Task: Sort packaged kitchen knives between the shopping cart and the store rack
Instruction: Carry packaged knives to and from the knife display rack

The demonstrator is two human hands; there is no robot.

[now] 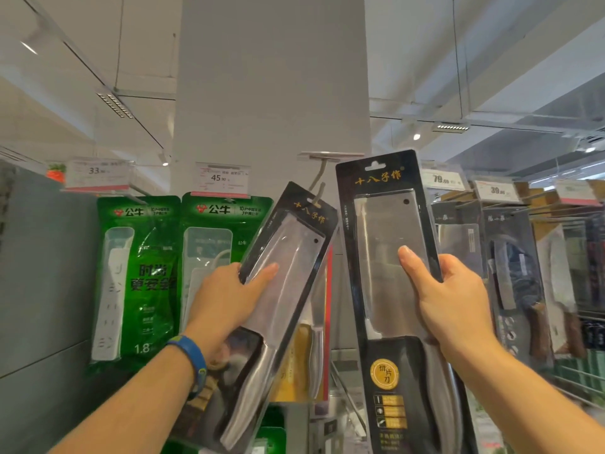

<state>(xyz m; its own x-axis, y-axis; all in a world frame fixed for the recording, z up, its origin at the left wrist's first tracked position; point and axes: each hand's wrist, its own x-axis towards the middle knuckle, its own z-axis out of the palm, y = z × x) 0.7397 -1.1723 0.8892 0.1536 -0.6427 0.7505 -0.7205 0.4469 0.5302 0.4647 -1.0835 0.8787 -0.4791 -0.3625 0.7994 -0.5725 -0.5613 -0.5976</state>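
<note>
Each of my hands holds a packaged cleaver in a black card with a clear blister. My left hand [226, 299] grips the left package [288, 257], which is tilted to the right; its hang hole sits at the tip of a grey rack hook [319, 178]. My right hand [455, 296] grips the right package [389, 224], held nearly upright and just right of that hook, thumb across the blade window. A blue band is on my left wrist.
Green power-strip packs [140, 257] hang on the rack at left under price tags [219, 178]. More packaged knives [514, 273] hang on hooks at right. A white pillar [271, 93] rises behind the hook. Another yellow-backed knife pack [314, 348] hangs below the left package.
</note>
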